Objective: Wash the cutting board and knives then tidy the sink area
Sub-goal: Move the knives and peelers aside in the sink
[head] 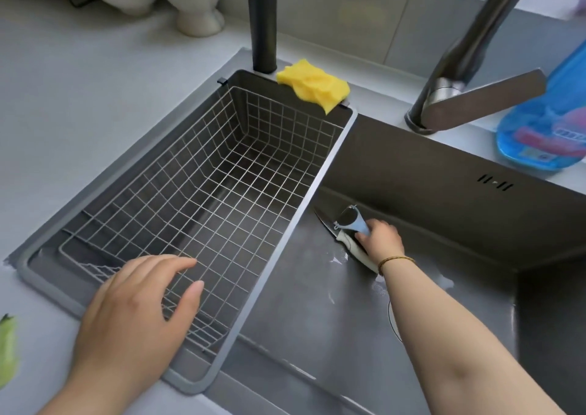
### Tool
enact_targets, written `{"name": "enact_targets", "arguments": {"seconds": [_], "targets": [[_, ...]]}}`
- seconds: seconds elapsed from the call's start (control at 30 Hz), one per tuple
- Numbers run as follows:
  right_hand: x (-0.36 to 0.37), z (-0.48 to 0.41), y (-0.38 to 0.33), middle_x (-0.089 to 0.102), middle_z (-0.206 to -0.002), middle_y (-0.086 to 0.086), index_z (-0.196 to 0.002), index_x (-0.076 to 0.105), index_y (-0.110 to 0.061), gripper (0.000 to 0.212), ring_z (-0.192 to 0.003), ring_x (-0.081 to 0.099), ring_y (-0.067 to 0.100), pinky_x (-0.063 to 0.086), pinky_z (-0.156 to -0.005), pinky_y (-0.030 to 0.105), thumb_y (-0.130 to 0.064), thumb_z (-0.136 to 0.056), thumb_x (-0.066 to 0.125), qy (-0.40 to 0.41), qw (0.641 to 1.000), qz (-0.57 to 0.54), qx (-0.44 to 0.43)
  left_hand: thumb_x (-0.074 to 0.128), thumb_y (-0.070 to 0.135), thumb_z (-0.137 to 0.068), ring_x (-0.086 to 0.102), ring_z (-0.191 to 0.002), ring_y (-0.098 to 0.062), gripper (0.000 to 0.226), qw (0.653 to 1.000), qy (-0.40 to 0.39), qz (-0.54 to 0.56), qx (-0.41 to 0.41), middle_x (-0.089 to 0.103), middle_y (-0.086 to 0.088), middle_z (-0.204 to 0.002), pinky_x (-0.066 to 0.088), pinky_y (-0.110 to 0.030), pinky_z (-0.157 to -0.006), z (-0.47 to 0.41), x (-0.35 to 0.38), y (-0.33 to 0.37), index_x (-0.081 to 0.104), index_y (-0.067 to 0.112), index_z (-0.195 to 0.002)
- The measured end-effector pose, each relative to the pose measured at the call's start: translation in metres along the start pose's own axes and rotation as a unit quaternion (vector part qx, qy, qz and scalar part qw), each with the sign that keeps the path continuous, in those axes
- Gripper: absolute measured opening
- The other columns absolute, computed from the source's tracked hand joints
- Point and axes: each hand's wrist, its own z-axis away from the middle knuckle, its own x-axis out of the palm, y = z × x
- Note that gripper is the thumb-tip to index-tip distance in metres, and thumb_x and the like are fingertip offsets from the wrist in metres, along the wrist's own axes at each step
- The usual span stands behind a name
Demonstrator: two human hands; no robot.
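Left hand (pixel 136 319) over wire basket (pixel 222 176); grey countertop (pixel 95 81) surrounds wet sink (pixel 317 319).

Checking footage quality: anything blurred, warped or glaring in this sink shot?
Head view: wide-angle distortion bends straight edges; the blue bottle and faucet look soft; pale glare on the wet sink floor; the knife in the right hand is sharper.

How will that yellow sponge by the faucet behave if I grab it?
The yellow sponge looks rumpled and wavy, so probably soft and light. One corner overhangs the wire basket, so a nudge may drop it in.
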Motion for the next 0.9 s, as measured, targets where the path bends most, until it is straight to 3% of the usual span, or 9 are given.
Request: {"name": "enact_targets", "arguments": {"seconds": [0.5,0.6,0.7,0.8,0.9], "targets": [[-0.008,0.004,-0.011,0.045,-0.134,0.014,-0.131,0.044,-0.009,0.039,-0.126,0.035,0.032,0.031,-0.102,0.033,-0.020,-0.093,0.042,-0.001,0.998,0.065,0.003,0.038,0.039,-0.075,0.044,-0.087,-0.009,0.040,1.000,0.019,-0.010,0.021,0.067,0.001,-0.081,0.052,-0.045,-0.063,-0.001,0.002,-0.002,0.069,0.015,-0.083],[-0.022,0.023,-0.012,0.049,-0.130,0.015,-0.127,0.049,-0.008,0.036,-0.122,0.040,0.031,0.035,-0.100,0.034,-0.016,-0.094,0.039,-0.006,0.998,0.054,0.005,0.038,0.038,-0.075,0.047,-0.083,-0.008,0.037,0.999,0.023,-0.017,0.039,0.066,0.004,-0.076,0.048,-0.034,-0.059,-0.002,0.000,0.001,0.068,0.016,-0.079],[-0.044,0.051,-0.018,0.053,-0.128,0.012,-0.125,0.053,-0.010,0.034,-0.119,0.047,0.027,0.040,-0.100,0.035,-0.016,-0.094,0.040,-0.006,1.000,0.025,-0.006,0.043,0.036,-0.074,0.064,-0.071,-0.013,0.029,0.999,-0.022,-0.015,0.039,0.066,0.007,-0.074,0.042,-0.025,-0.056,-0.001,-0.008,0.004,0.068,0.020,-0.076],[-0.069,0.087,-0.030,0.060,-0.119,0.006,-0.120,0.056,-0.014,0.030,-0.108,0.057,0.021,0.046,-0.092,0.030,-0.017,-0.094,0.041,0.007,0.999,0.000,-0.039,0.054,0.021,-0.082,0.056,-0.079,-0.006,0.016,0.997,-0.070,0.034,-0.017,0.066,0.009,-0.091,0.037,-0.023,-0.068,-0.001,-0.018,0.011,0.068,0.022,-0.089],[-0.093,0.132,-0.049,0.064,-0.108,0.001,-0.111,0.059,-0.018,0.024,-0.095,0.061,0.016,0.051,-0.085,0.028,-0.022,-0.094,0.043,0.022,0.997,0.003,-0.078,0.040,0.026,-0.095,0.044,-0.094,0.002,0.022,0.991,-0.098,0.074,-0.057,0.053,0.018,-0.116,0.034,-0.015,-0.077,-0.003,-0.031,0.014,0.055,0.034,-0.108]]}}
